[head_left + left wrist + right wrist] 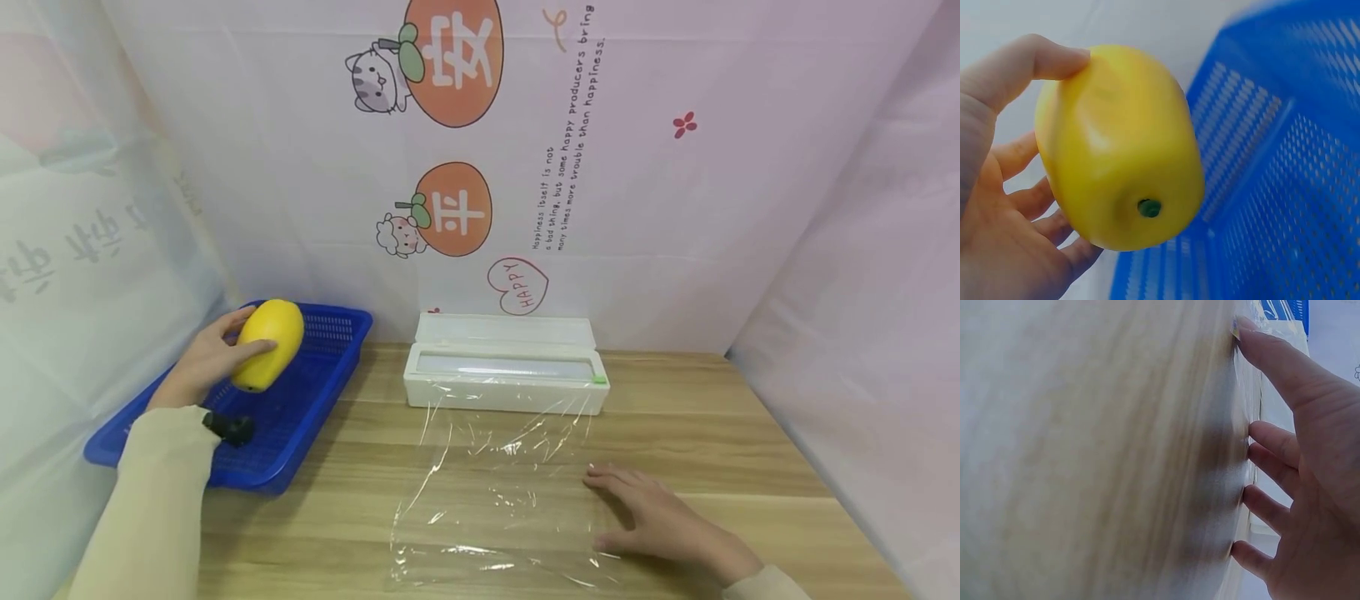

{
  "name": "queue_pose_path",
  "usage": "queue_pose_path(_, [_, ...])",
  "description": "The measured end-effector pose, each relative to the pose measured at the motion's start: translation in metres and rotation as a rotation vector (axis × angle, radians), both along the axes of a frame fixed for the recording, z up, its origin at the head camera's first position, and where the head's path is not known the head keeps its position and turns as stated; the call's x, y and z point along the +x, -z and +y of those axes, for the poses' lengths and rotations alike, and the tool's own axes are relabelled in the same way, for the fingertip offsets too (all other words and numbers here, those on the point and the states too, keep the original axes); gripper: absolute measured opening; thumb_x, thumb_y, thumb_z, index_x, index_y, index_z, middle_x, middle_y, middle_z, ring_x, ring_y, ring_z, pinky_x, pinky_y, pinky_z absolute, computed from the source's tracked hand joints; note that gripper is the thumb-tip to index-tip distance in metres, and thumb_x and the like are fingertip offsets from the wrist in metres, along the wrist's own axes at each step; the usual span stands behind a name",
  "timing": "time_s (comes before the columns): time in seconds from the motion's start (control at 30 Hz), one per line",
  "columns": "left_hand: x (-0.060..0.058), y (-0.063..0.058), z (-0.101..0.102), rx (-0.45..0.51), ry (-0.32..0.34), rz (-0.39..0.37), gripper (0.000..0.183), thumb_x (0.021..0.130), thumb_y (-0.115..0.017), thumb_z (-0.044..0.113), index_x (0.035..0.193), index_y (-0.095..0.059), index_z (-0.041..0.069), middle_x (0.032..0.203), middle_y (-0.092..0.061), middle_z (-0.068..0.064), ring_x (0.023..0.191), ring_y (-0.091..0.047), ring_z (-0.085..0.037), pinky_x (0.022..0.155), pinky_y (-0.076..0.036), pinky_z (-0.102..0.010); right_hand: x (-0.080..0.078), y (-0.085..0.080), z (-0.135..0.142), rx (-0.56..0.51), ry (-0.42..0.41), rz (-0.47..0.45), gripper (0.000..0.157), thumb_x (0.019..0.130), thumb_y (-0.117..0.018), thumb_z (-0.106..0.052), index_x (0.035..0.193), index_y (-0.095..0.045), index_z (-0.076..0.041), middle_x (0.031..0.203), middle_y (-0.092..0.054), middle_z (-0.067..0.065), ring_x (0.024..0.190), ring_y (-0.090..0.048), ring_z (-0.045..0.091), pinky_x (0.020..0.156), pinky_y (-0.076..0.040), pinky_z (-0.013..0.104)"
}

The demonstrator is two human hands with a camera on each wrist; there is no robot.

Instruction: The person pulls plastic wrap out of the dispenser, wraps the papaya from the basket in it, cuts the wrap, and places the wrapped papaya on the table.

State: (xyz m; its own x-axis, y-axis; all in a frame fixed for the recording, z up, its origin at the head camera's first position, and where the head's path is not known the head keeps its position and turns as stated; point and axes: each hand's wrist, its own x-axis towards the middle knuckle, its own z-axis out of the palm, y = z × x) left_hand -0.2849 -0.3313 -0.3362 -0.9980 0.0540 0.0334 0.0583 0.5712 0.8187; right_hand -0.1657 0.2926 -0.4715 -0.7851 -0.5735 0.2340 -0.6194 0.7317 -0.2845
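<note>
While L hand (206,360) grips smooth oval yel. fruit (273,333), R hand (660,518), spread, touches crinkly clr film (495,492).

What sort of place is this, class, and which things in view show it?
Perhaps a small, screened-off tabletop workspace: printed sheeting behind a wood-grain table, which bears a white box with clear film spread out from it.

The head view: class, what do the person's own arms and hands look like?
The left sleeve is plain and pale cream, reaching the wrist, with a small black fitting jutting out near its end. What shows of the right sleeve is a similar pale cream. The left hand and right hand are ungloved.
</note>
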Motion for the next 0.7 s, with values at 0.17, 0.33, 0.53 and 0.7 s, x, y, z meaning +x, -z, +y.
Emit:
queue_pose_path(0.17, [0.008,-0.011,0.025,0.051,0.018,0.033,0.094,0.092,-0.070,0.048,0.162,-0.014,0.021,0.159,-0.026,-0.023,0.133,-0.039,-0.041,0.087,-0.053,-0.033,0.000,-0.001,0.000,0.001,0.007,-0.012,0.081,0.080,-0.072,-0.066,0.138,-0.058,-0.011,0.142,-0.054,0.011,0.127,-0.051,0.040,0.097,-0.039,0.068])
queue_pose_path(0.33, [0.011,-0.010,0.053,0.057,0.036,0.060,0.094,0.089,-0.073,0.050,0.162,-0.019,0.023,0.159,-0.029,-0.018,0.135,-0.037,-0.042,0.101,-0.041,-0.063,0.000,0.000,0.001,0.002,0.002,0.009,0.081,0.079,-0.073,-0.066,0.137,-0.059,-0.012,0.141,-0.056,0.009,0.125,-0.052,0.039,0.096,-0.041,0.067])
queue_pose_path(0.53, [0.013,-0.006,0.090,0.041,0.113,0.101,0.089,0.088,-0.076,0.046,0.159,-0.029,0.021,0.153,-0.039,-0.014,0.133,-0.041,-0.038,0.102,-0.041,-0.062,0.001,0.002,0.000,-0.004,0.002,0.003,0.081,0.079,-0.073,-0.066,0.137,-0.059,-0.012,0.142,-0.056,0.010,0.126,-0.052,0.040,0.096,-0.040,0.068])
queue_pose_path(0.7, [0.013,-0.002,0.120,0.056,0.185,0.114,0.083,0.087,-0.078,0.041,0.156,-0.035,0.022,0.145,-0.047,-0.014,0.126,-0.046,-0.036,0.098,-0.046,-0.058,0.002,0.000,0.000,-0.006,0.014,-0.006,0.081,0.079,-0.073,-0.066,0.137,-0.059,-0.012,0.142,-0.055,0.010,0.127,-0.051,0.039,0.096,-0.040,0.067])
